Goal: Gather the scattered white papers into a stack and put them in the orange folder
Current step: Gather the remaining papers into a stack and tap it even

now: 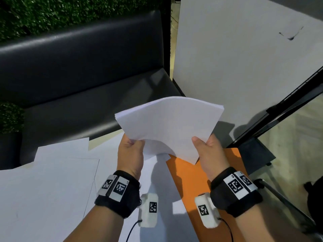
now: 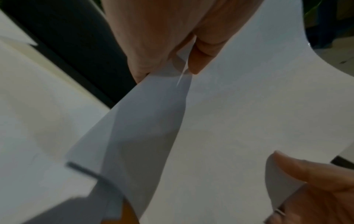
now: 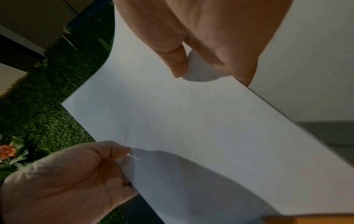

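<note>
A stack of white papers (image 1: 167, 124) is held up above the table, bowed in the middle. My left hand (image 1: 131, 151) pinches its near left edge, and my right hand (image 1: 208, 151) pinches its near right edge with the thumb on top. The left wrist view has my left hand (image 2: 172, 50) gripping the stack (image 2: 239, 113). From the right wrist, my right hand (image 3: 201, 45) grips the stack (image 3: 182, 121) at its edge. The orange folder (image 1: 190, 182) lies flat on the table below my right hand. More white papers (image 1: 49, 186) lie spread on the table at the left.
A dark padded bench (image 1: 83, 70) runs behind the table. A white wall panel (image 1: 244, 58) stands at the back right, with a black frame (image 1: 288, 105) beside it. Green foliage (image 1: 52, 13) covers the far wall. A potted plant (image 1: 8, 119) sits at the left.
</note>
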The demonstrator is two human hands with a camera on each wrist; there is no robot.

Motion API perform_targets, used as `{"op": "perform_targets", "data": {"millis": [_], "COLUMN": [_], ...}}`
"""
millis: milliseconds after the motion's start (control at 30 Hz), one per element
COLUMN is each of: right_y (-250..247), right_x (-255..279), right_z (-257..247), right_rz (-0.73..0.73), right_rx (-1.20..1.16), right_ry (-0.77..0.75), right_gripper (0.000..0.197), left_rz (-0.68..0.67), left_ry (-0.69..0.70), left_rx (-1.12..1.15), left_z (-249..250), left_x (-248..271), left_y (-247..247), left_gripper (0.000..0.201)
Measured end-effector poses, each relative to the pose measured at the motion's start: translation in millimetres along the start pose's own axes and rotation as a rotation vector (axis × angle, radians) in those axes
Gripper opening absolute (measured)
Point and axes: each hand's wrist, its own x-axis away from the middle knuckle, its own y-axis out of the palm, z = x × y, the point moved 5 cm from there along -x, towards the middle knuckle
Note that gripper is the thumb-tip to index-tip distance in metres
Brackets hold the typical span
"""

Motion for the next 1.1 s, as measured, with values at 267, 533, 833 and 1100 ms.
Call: {"op": "perform_targets", "data": {"millis": [267, 533, 833, 1100], "right_y": [-4, -8, -40, -13], "right_x": [2, 18, 12, 39], "right_z": [-7, -24, 30, 1], "right_rz": [-0.058, 0.170, 0.303, 0.277], "right_rx": [0.292, 0.455, 0.627, 0.656], "right_ry": [0.046, 0.018, 0.052, 0.013], "right_gripper": [0.016, 0.031, 0.072, 0.042], "left_rz": [-0.014, 0.018, -0.077, -0.294], "left_ry": [-0.023, -0.179, -0.597, -0.174], "left_rx": [-0.006, -0.518, -1.023, -1.411], "left_z": [18, -24, -125, -112], "left_x": [-13, -6, 89, 10], "left_y": [-17, -85, -185, -136], "left_gripper": [0.028, 0.028, 0.050, 0.078]}}
